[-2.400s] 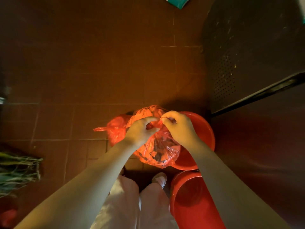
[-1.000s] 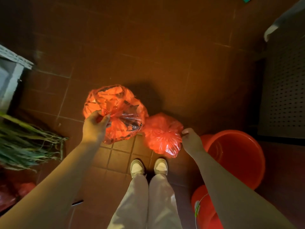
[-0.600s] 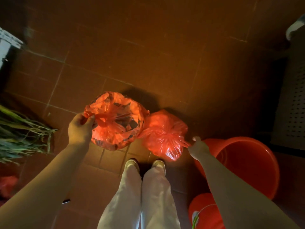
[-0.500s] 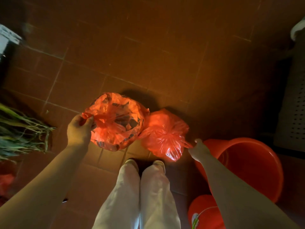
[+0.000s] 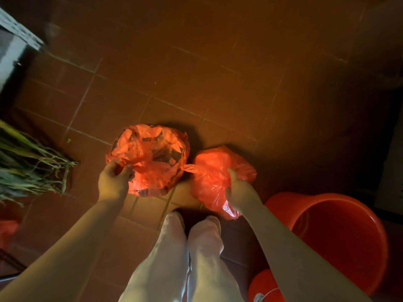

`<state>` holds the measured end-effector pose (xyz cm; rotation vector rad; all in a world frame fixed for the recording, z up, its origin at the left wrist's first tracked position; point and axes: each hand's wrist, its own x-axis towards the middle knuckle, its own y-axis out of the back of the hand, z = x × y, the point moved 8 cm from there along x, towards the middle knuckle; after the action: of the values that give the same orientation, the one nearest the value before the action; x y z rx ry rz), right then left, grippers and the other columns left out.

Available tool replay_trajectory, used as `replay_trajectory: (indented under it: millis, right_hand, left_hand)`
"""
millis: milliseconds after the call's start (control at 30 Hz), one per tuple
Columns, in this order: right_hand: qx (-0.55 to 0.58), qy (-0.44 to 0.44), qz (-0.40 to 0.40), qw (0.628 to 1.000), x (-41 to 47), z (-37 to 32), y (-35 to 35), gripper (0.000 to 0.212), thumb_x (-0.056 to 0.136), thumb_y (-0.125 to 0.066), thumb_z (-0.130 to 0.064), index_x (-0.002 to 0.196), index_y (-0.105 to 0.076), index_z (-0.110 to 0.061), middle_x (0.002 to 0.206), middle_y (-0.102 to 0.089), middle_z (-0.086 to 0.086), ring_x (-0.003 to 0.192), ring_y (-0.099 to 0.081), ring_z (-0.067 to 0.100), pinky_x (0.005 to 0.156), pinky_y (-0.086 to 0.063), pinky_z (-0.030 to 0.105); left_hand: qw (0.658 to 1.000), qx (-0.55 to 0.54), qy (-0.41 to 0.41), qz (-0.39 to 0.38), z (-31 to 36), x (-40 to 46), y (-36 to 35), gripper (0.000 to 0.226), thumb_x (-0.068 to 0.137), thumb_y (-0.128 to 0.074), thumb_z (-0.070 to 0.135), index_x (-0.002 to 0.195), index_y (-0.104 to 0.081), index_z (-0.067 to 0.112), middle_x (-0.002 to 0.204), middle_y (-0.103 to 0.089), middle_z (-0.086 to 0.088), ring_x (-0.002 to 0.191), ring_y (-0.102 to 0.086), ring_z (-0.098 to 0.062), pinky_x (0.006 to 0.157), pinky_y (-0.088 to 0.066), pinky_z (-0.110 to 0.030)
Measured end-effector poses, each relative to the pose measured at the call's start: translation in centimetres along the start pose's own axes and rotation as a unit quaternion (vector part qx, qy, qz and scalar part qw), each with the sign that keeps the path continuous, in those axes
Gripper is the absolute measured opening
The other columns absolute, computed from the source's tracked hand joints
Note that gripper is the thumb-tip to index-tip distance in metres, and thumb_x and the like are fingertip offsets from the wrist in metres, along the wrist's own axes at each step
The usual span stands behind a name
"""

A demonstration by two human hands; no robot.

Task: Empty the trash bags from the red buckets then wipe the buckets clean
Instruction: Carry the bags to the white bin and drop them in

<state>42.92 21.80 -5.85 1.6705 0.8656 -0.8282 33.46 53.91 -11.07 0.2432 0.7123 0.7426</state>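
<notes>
Both trash bags out of the red buckets

My left hand grips the larger bag and my right hand the smaller bag, fingers bunching soft, slippery necks over the floor; light, tearable.

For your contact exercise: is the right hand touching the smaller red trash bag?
Touching. The head view shows the right hand with fingers curled into the smaller red trash bag, gripping its plastic.
</notes>
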Motion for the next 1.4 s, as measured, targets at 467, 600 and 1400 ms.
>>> replay_trajectory:
  millis: [467, 600, 1400]
  right_hand:
    - [0.014, 0.023, -0.047, 0.999, 11.9, -1.1, -8.3, 0.072, 0.092, -0.057, -0.021, 0.155, -0.022, -0.016, 0.135, -0.055, 0.021, 0.121, -0.055, 0.037, 0.095, -0.044, 0.037]
    - [0.055, 0.016, -0.038, 0.998, 12.1, -0.3, -8.3, 0.048, 0.091, -0.061, -0.018, 0.135, -0.047, -0.005, 0.123, -0.062, 0.013, 0.111, -0.060, 0.026, 0.089, -0.046, 0.029]
    - [0.103, 0.087, 0.180, 0.974, -11.7, -6.0, 16.7, 0.039, 0.098, -0.056, -0.025, 0.133, -0.059, -0.008, 0.134, -0.060, 0.014, 0.123, -0.055, 0.028, 0.099, -0.040, 0.029]
  left_hand:
    - [0.999, 0.006, 0.019, -0.046, -2.9, -0.2, -1.8, 0.025, 0.096, -0.056, -0.002, 0.076, -0.055, 0.014, 0.072, -0.055, -0.007, 0.062, -0.058, -0.011, 0.065, -0.053, -0.024]
    - [0.999, -0.002, 0.023, -0.046, -2.9, -0.7, -2.0, 0.017, 0.096, -0.055, -0.002, 0.084, -0.058, 0.009, 0.076, -0.056, -0.009, 0.066, -0.057, -0.016, 0.061, -0.053, -0.018]
    - [0.986, 0.152, -0.063, -0.015, 21.0, -8.7, 10.4, 0.009, 0.087, -0.071, 0.016, 0.093, -0.068, 0.011, 0.085, -0.069, -0.017, 0.085, -0.066, -0.039, 0.077, -0.051, -0.045]
